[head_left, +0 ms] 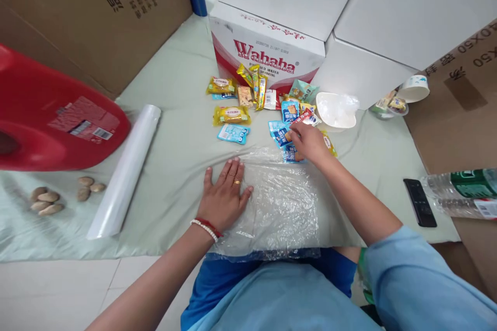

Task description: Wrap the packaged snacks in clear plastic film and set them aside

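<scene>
Glossy crinkled plastic sheet point(281, 207), apparently matt cloth point(182, 114)

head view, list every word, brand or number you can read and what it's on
"Wahaha": white-and-red box
"WATER": same box
"DRINKING": same box
"X50": right brown carton
Too small or blurred: remaining box and carton print, left brown carton, red jug, snack packets, bottles.

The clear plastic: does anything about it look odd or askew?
Slightly: the clear plastic is crinkled, not smooth, and its near edge hangs past the table. The left hand lies at its left side. I see no spill.
</scene>
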Demonstrator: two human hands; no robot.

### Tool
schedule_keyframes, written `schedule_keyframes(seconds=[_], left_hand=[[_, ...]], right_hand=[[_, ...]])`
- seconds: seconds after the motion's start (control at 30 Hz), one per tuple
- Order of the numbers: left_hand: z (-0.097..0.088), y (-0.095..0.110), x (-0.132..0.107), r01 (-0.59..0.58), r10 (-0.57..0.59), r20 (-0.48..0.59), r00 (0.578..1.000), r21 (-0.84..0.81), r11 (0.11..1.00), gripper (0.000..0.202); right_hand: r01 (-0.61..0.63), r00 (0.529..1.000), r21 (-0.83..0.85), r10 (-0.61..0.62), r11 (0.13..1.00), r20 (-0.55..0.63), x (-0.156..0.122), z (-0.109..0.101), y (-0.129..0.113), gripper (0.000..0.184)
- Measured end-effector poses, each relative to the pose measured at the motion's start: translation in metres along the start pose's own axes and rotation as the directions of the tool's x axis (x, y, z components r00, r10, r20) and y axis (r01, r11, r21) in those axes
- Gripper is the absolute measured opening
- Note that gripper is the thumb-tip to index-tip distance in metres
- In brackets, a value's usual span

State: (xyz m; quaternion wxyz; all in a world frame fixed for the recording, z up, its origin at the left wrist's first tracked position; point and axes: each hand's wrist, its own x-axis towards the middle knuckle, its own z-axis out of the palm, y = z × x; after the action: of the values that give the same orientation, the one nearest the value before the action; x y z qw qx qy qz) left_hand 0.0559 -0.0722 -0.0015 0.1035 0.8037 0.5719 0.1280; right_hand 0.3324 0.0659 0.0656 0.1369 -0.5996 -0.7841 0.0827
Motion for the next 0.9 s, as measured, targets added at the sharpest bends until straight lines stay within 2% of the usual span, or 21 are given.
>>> schedule_keyframes(seconds=[0.1, 0.17, 0.2, 0.3, 0.37, 0.43, 0.5, 0.6, 0.7, 0.77, 0.83, 0.9], left_hand=[[-0.001, 0.000, 0.000, 0.000, 0.000, 0.015, 1.000, 0.000, 1.000, 0.067], [-0.002, -0.001, 0.001, -0.001, 0.001, 0.025, 1.000, -0.004, 1.000, 0.066], [-0.002, -0.001, 0.001, -0.002, 0.002, 0.029, 1.000, -0.007, 1.000, 0.066], [-0.003, -0.002, 0.002, 0.002, -0.002, 0.034, 0.999, -0.011, 1.000, 0.066], [-0.003, -0.002, 0.001, 0.009, -0.008, 0.032, 0.999, -0.010, 1.000, 0.066], [-0.003, -0.001, 0.001, 0.006, -0.005, 0.034, 0.999, -0.012, 1.000, 0.066], [-0.003, -0.002, 0.000, -0.005, 0.005, 0.037, 0.999, -0.018, 1.000, 0.066], [-0.002, -0.002, 0.000, -0.009, 0.009, 0.038, 0.999, -0.018, 1.000, 0.067], [-0.003, -0.002, 0.001, -0.003, 0.004, 0.047, 0.999, -0.007, 1.000, 0.068], [-0.003, -0.002, 0.001, 0.001, -0.001, 0.053, 0.999, -0.002, 1.000, 0.068], [-0.003, -0.002, 0.001, 0.003, -0.003, 0.052, 0.999, 0.003, 1.000, 0.068], [-0.003, -0.002, 0.001, -0.009, 0.009, 0.047, 0.999, 0.010, 1.000, 0.068]], right_hand=[[0.032, 0.999, -0.094, -0.029, 0.995, 0.041, 0.082, 0.015, -0.016, 0.043], [0.059, 0.998, -0.050, -0.059, 0.997, 0.002, 0.127, 0.028, -0.029, 0.051], [0.021, 0.999, -0.008, -0.022, 1.000, -0.034, 0.145, 0.034, -0.035, 0.051], [-0.218, 0.970, 0.097, 0.226, 0.971, -0.085, 0.179, 0.048, -0.048, 0.051], [-0.310, 0.948, 0.108, 0.316, 0.945, -0.044, 0.186, 0.052, -0.049, 0.049], [-0.332, 0.941, 0.124, 0.337, 0.935, -0.016, 0.185, 0.051, -0.047, 0.043], [-0.340, 0.935, 0.147, 0.351, 0.929, -0.056, 0.179, 0.046, -0.045, 0.040], [-0.279, 0.949, 0.123, 0.293, 0.952, -0.115, 0.170, 0.043, -0.055, 0.042], [-0.200, 0.979, 0.077, 0.202, 0.977, -0.007, 0.172, 0.052, -0.076, 0.044], [-0.202, 0.979, 0.048, 0.199, 0.978, 0.053, 0.179, 0.063, -0.090, 0.052], [-0.210, 0.975, 0.042, 0.207, 0.977, 0.075, 0.186, 0.072, -0.098, 0.058], [-0.150, 0.986, 0.077, 0.143, 0.986, 0.085, 0.188, 0.074, -0.101, 0.056]])
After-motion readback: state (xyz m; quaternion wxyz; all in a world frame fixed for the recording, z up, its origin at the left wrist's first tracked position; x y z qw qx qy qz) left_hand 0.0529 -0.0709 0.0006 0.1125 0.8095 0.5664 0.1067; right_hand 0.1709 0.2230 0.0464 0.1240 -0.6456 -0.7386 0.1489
